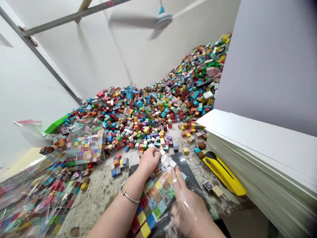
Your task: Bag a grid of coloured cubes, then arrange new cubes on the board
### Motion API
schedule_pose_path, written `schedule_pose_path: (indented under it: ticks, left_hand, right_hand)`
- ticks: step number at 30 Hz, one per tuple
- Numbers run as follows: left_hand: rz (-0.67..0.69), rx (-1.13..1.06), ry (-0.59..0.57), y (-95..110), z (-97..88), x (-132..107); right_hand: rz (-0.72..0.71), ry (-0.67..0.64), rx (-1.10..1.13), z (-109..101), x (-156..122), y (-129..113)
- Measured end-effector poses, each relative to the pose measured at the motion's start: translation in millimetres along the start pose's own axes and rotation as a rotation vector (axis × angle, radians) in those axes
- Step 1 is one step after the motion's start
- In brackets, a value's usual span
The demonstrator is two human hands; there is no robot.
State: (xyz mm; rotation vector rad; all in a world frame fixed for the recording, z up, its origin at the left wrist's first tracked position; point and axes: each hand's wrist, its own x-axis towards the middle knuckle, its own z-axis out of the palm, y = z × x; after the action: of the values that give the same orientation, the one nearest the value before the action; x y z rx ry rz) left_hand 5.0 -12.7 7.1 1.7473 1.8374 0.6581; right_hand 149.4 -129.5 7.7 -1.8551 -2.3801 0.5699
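Observation:
A flat grid of small colourful cubes (156, 195) lies in a clear plastic bag on a dark sheet on the speckled floor, right in front of me. My left hand (148, 161), with a silver bangle on the wrist, pinches the bag's far edge with closed fingers. My right hand (188, 205) rests flat on the grid's right side, fingers stretched out under or against the clear film.
A huge heap of loose coloured cubes (153, 105) fills the floor up to the white wall. Bagged cube grids (84, 145) pile up at the left. A yellow utility knife (224, 173) lies beside a stack of white sheets (260, 148) at the right.

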Motion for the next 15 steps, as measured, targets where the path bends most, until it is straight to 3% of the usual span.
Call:
schedule_pose_path:
  ticks: [3, 7, 11, 15]
  left_hand:
    - [0.035, 0.034, 0.009, 4, 1.2, -3]
    - [0.188, 0.017, -0.009, 6, 1.6, -4]
    - [0.300, -0.067, -0.197, 5, -6.5, 2]
    - [0.253, -0.134, -0.322, 5, -18.3, 8]
  right_hand:
    - [-0.004, 0.005, -0.022, 1, 1, -1]
    - [-0.012, 0.016, -0.026, 2, 0, -1]
    - [-0.009, -0.005, -0.004, 0, -1, -1]
    - [0.009, -0.007, 0.021, 0, -1, -1]
